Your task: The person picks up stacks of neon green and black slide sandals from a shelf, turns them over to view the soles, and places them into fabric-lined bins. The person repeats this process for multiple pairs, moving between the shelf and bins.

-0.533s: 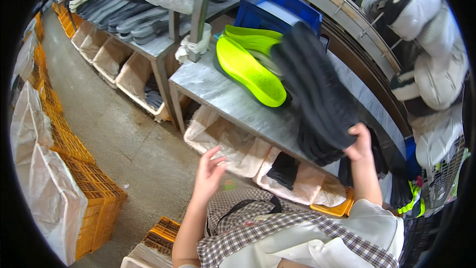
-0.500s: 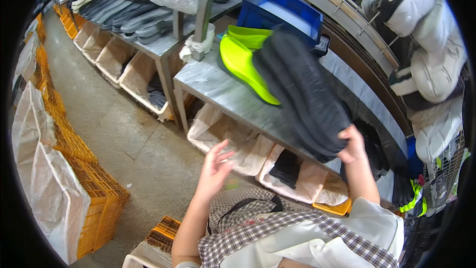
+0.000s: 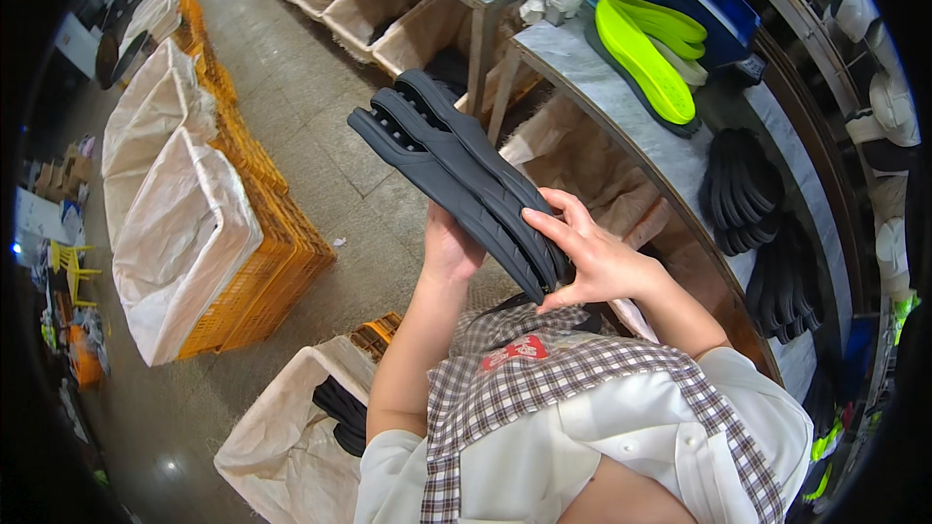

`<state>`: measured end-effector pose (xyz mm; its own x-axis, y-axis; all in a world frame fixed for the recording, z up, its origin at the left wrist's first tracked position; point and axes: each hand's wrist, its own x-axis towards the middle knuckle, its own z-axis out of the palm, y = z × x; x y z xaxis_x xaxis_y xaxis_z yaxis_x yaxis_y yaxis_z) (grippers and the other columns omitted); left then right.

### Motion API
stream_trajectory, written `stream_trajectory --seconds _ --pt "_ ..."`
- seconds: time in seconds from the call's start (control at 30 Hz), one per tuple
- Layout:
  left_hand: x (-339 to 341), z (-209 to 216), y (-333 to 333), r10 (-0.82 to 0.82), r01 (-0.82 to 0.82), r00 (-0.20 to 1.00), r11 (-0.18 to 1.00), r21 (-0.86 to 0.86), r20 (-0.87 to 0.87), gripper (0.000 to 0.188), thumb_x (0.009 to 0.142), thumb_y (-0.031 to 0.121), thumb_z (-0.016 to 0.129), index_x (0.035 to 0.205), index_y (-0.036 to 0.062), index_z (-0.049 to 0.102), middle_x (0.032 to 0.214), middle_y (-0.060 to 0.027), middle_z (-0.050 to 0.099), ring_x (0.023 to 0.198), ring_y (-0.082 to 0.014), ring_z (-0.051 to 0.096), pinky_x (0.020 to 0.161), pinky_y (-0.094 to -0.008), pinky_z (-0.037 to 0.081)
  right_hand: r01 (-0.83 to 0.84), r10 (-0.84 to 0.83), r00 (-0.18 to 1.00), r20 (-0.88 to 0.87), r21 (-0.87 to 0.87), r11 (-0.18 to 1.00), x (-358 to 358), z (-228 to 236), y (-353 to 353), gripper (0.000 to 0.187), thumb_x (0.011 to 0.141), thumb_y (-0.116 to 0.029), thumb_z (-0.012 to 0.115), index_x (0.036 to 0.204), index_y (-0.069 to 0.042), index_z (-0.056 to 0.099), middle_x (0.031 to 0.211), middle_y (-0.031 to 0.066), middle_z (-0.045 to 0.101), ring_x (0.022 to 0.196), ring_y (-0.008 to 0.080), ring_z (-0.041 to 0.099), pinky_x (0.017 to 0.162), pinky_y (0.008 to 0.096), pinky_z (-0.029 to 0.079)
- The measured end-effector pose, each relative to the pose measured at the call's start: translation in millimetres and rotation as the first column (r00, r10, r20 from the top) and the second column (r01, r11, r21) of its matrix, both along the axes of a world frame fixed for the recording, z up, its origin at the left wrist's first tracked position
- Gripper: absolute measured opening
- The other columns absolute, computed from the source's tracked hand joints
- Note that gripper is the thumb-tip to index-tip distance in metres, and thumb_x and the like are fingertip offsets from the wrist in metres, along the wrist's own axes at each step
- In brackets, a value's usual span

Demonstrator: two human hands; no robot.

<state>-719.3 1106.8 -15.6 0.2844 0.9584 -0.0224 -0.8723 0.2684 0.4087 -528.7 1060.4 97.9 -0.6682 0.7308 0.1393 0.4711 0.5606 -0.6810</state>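
A small stack of black shoe soles [image 3: 456, 170] is held tilted in front of me, over the aisle floor. My left hand [image 3: 452, 245] grips the stack from underneath, its fingers hidden behind the soles. Across the near end lies my right hand [image 3: 600, 257], fingers over the top edge and thumb at the lower end. To the right, bright yellow-green soles [image 3: 649, 58] rest on the metal workbench [image 3: 621, 102]. Further along that bench sit two bunches of black soles, the nearer bunch [image 3: 782, 277] and the farther bunch [image 3: 740, 189].
Orange crates [image 3: 248, 281] with pale cloth liners line the left side. A lined bin [image 3: 282, 427] holding black soles stands by my left elbow. More lined bins [image 3: 602, 165] sit under the bench. A blue tub [image 3: 694, 5] stands at the bench's back.
The black soles have moved left, off the bench and in front of me. My left hand, free before, now holds them too. My view has turned left.
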Motion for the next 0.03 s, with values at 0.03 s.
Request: stream_trajectory --seconds 0.03 --pt "-3.3 -3.1 -0.4 0.007 -0.007 1.0 1.0 0.024 -0.013 0.055 0.09 0.045 0.055 0.132 0.0106 0.043 0.124 -0.0065 0.054 0.112 -0.0238 0.054 0.097 -0.0409 0.044 -0.012 0.012 1.0 0.012 0.013 1.0 -2.5 1.3 -1.0 0.107 0.058 -0.035 0.086 0.144 -0.014 0.028 0.14 0.0254 0.022 0.131 0.0408 0.029 0.104 0.0494 0.035"
